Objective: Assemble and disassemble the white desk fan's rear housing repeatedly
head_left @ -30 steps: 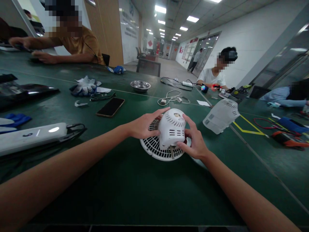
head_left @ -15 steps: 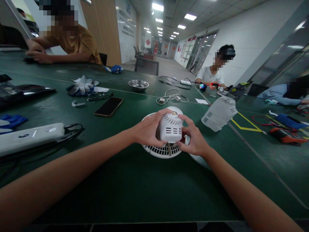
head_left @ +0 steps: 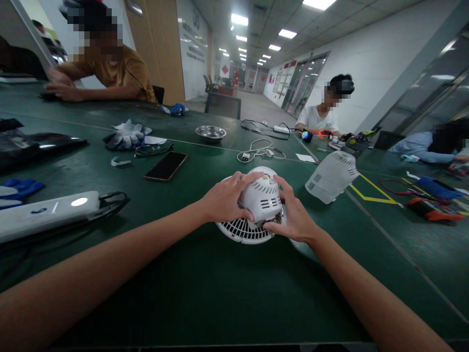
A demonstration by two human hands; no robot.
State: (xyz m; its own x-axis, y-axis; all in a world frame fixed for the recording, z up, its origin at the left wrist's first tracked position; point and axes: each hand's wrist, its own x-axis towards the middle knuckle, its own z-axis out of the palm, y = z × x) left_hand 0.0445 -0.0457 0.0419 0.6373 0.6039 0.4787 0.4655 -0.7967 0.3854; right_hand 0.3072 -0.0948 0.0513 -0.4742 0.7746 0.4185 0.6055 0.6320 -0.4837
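Between my two hands is a white slotted motor housing (head_left: 262, 198), apparently from a small fan. It sits over a round white fan grille (head_left: 244, 233) lying on the green table. My left hand (head_left: 230, 198) wraps the housing's left side, thumb at its lower edge. Fingers of my right hand (head_left: 293, 215) curl round the other side, the thumb under the front lower edge. Some darker inner parts show beneath that edge; my fingers hide the rest. To the right stands a translucent white plastic shell (head_left: 331, 177) with vent slots, tilted.
A phone (head_left: 166, 166), a metal bowl (head_left: 210, 133) and a white cable (head_left: 252, 152) lie beyond my hands. On the left are a white power strip (head_left: 51, 215) and gloves (head_left: 128, 134). An orange multimeter (head_left: 434, 210) lies right. Several people sit around the table.
The housing has tilted in my hands, its lower front edge turning toward the right. My right thumb has moved slightly left and down beneath it. The view has shifted slightly.
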